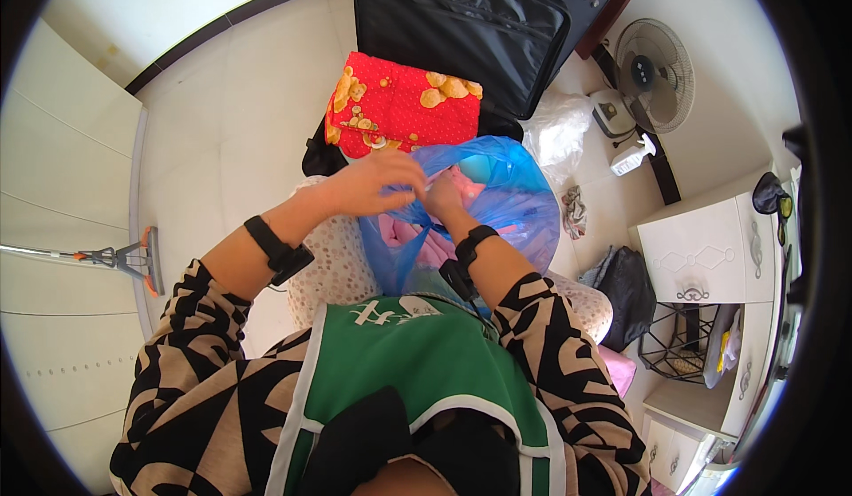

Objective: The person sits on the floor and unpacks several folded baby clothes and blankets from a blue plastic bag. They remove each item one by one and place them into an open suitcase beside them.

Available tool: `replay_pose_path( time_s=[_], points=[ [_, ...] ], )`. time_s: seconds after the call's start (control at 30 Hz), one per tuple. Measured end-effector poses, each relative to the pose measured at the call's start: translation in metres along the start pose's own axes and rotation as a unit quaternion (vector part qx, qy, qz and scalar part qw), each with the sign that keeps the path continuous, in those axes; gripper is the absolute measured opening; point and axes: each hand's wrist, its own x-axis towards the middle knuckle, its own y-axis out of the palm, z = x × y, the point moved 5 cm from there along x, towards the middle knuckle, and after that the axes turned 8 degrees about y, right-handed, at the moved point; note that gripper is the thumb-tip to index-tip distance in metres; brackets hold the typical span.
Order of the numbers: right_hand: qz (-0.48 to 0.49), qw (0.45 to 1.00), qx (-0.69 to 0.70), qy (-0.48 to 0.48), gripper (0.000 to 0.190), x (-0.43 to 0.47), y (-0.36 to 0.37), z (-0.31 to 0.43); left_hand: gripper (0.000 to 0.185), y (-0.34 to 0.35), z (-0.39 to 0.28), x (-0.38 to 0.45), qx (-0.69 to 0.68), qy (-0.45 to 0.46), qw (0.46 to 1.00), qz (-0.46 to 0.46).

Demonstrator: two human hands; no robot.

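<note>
A translucent blue plastic bag [532,210] stands open between my knees, with pink fabric [426,246] inside. In its mouth, my right hand [444,196] curls against a dotted pink cloth [471,190], fingertips partly hidden. A rounded light-blue item [476,167] lies just beyond that cloth. My left hand [376,180] hovers over the bag's left rim, slightly blurred, thumb apart from the fingers and nothing visible in it. Past the bag, a folded red quilted cloth with teddy bears [406,107] rests on the near side of an open black suitcase [459,30].
Clear plastic wrapping [559,133], an electric fan [655,73], a white spray bottle [632,156] and a crumpled cloth [574,213] are right of the suitcase. A white cabinet [699,250] stands at the right, a black bag [626,296] beside it. At left is a mop head [150,263].
</note>
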Motion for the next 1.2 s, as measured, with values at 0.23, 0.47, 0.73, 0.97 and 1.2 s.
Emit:
replay_pose_path(
  time_s=[0.23, 0.47, 0.73, 0.97, 1.2],
  points=[
    [0.039, 0.998, 0.041, -0.031, 0.087, -0.041, -0.024, -0.013, 0.056, 0.022, 0.106, 0.006, 0.07, -0.287, 0.955, 0.038],
    [-0.035, 0.979, 0.157, -0.126, 0.065, -0.079, -0.053, -0.017, 0.032, 0.036, 0.111, 0.055, 0.113, -0.215, 0.961, 0.134],
    [-0.109, 0.944, 0.286, -0.121, 0.058, -0.128, -0.105, -0.046, 0.017, 0.013, 0.111, 0.026, 0.241, -0.291, 0.924, 0.062],
    [-0.04, 0.925, 0.367, -0.091, 0.044, -0.106, -0.108, -0.059, 0.032, 0.015, 0.047, 0.057, 0.102, -0.041, 0.994, 0.016],
    [0.103, 0.893, 0.435, -0.055, 0.043, -0.099, -0.11, -0.042, 0.049, 0.012, 0.013, 0.025, 0.077, -0.103, 0.964, 0.234]
  ],
)
